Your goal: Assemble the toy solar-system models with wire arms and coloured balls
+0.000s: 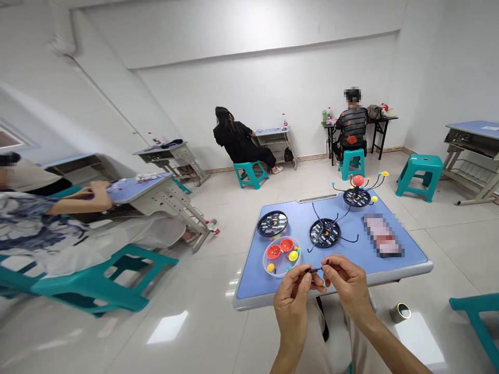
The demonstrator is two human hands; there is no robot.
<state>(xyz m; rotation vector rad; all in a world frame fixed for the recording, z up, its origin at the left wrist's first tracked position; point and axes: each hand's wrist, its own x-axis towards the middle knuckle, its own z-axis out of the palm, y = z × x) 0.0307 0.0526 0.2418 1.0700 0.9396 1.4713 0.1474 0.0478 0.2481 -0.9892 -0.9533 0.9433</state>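
My left hand [293, 292] and my right hand [348, 284] are raised over the table's near edge, fingertips almost meeting. Pinched in the left fingers is a small black plastic piece [312, 270]. The right fingers grip the end of a thin black rod [326, 262], which reaches toward that piece; whether the two are joined is too small to tell. Beyond them, a round black base with several curved arms [325, 232] stands on the blue table [241, 283]. To its left, a clear round tray [265, 262] contains red half-shells [274, 252], yellow pieces [293, 255] and small bits.
At the table's far right stands a planet model [357, 192] with a red ball and coloured beads. A black printed disc [272, 224] lies far left, and a blurred-out flat object [382, 235] on the right. A dark cylinder [401, 312] is on the floor. Other people sit at nearby desks.
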